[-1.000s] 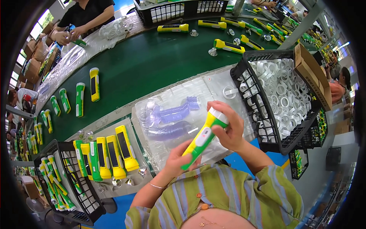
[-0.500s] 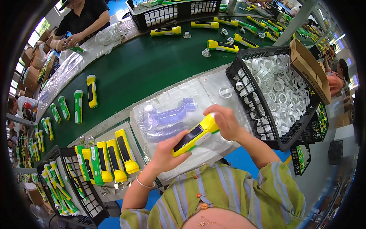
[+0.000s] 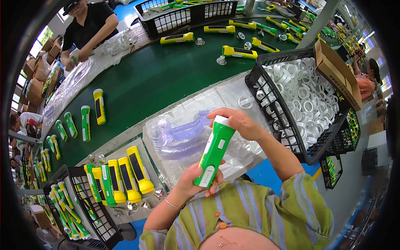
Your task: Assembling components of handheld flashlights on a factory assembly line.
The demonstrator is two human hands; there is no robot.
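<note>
A flashlight (image 3: 218, 146) with a green side facing up and a white ring on its head is tilted between my two hands, over the worktable's near edge. My left hand (image 3: 188, 182) wraps round its tail end from below. The fingers of my right hand (image 3: 243, 124) are closed on its wide head, at the white ring. Just beyond lie rows of clear nested lens discs (image 3: 181, 130) on plastic film (image 3: 225, 96). A loose white ring (image 3: 246, 101) rests farther right.
On the right stands a black basket (image 3: 287, 114) heaped with white rings (image 3: 306, 98). Several flashlights (image 3: 127, 179) line the table at left, beside a crate (image 3: 68, 171) of more. Beyond runs a green conveyor (image 3: 154, 71) carrying flashlights and reflectors. A co-worker (image 3: 89, 27) sits across it.
The flashlight has turned from its yellow, dark-panelled side to its green side and stands steeper. My left hand has shifted right and down; my right hand has moved slightly left.
</note>
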